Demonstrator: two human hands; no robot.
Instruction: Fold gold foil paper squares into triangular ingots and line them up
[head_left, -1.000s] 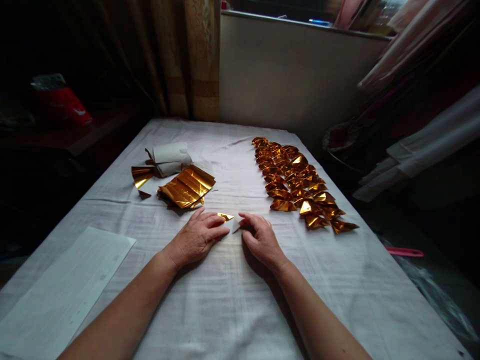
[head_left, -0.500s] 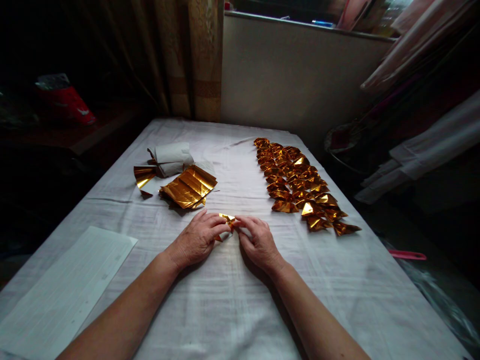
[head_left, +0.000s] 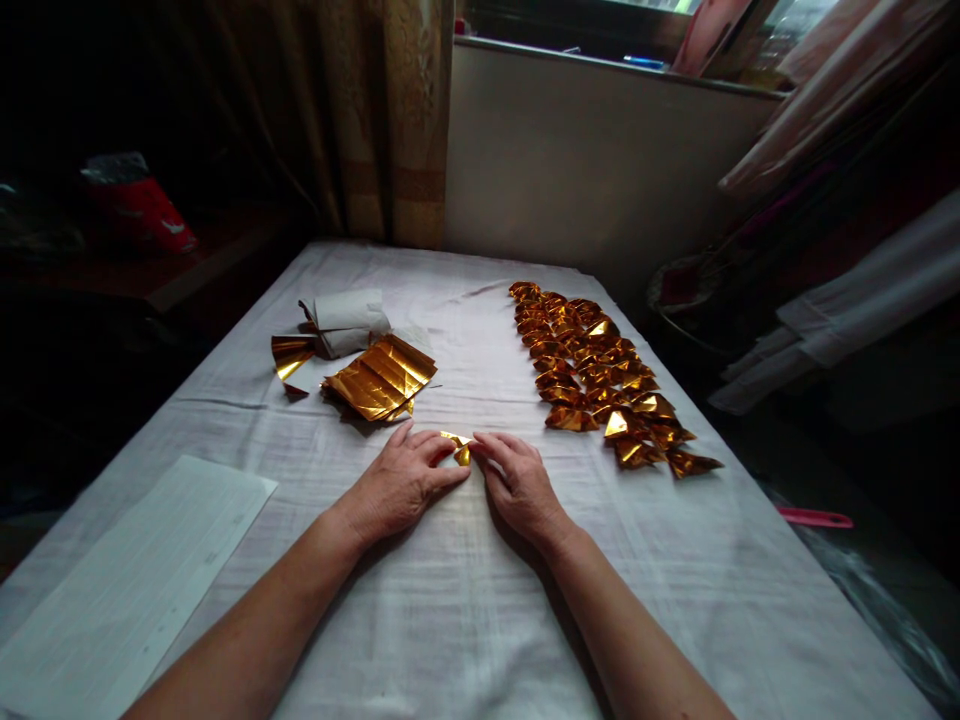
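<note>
Between my hands, on the white-covered table, is a small partly folded piece of gold foil paper (head_left: 463,455). My left hand (head_left: 409,476) grips its left side, the thumb laid along the near edge. The fingers of my right hand (head_left: 519,480) pinch its right corner. Much of the piece is hidden under the fingers. Just beyond my left hand lies a stack of gold foil sheets (head_left: 381,378). Off to the right, several rows of folded gold foil pieces (head_left: 592,365) sit close together.
White paper sheets (head_left: 349,318) and a curled gold scrap (head_left: 292,355) lie behind the stack. A large pale sheet (head_left: 135,580) rests at the left on the tablecloth (head_left: 465,620). Past the right edge are a pink handle (head_left: 816,517) and hanging clothes (head_left: 862,290).
My left thumb has moved toward the near edge and right along the foil piece, and the foil's near part looks folded up. My right hand stays nearly in place. The view has shifted slightly.
</note>
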